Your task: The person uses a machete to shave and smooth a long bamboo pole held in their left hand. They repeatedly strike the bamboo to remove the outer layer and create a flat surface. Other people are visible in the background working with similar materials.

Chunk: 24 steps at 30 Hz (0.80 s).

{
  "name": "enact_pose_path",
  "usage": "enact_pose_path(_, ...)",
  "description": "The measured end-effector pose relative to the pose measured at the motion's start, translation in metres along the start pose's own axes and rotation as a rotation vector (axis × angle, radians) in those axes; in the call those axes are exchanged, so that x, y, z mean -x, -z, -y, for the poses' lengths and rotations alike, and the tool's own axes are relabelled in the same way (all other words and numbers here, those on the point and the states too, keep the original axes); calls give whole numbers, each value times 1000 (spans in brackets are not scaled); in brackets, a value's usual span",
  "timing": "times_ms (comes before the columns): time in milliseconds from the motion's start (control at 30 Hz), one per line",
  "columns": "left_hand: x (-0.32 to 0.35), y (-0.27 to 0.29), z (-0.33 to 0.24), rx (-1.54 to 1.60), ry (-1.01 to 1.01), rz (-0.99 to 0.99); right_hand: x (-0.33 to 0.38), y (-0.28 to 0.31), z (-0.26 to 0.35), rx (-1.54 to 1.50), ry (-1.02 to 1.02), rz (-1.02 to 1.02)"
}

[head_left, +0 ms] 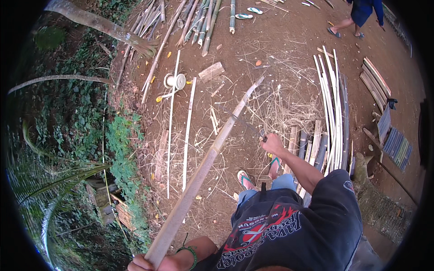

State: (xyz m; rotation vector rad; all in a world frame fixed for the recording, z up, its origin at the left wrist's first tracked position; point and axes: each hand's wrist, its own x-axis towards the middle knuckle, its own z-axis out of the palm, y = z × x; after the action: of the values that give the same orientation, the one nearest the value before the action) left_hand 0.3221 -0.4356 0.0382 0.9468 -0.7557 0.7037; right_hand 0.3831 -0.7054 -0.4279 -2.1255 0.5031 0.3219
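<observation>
Left hand (pixel 156 262) has the near end of a bamboo strip (pixel 207 165) that slants up past the right hand (pixel 273 144), which is wrapped round a knife (pixel 262 133), blade probably touching it. Shavings (pixel 289 107) clutter beyond that hand, pale slats (pixel 337 108) to its right.

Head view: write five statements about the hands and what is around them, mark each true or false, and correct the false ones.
1. The left hand grips the near end of a long bamboo slat. True.
2. Both hands grip the slat. False: the right hand holds a knife.
3. A whitish spool lies to the left of the slat's far end. True.
4. A red wristband sits just behind the left hand. False: it is a green wristband.
5. Another person is at the upper right of the picture. True.
</observation>
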Motion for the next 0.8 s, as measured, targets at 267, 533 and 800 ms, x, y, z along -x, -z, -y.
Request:
enact_pose_path(267,-4,-10,2,-52,26,-21,23,28,37,-84,327,85)
enact_pose_path(533,-2,4,3,-211,41,-245,-6,17,39,-33,151,-12)
enact_pose_path(800,-10,0,9,-266,19,-280,-92,-14,-93,240,-174,-62)
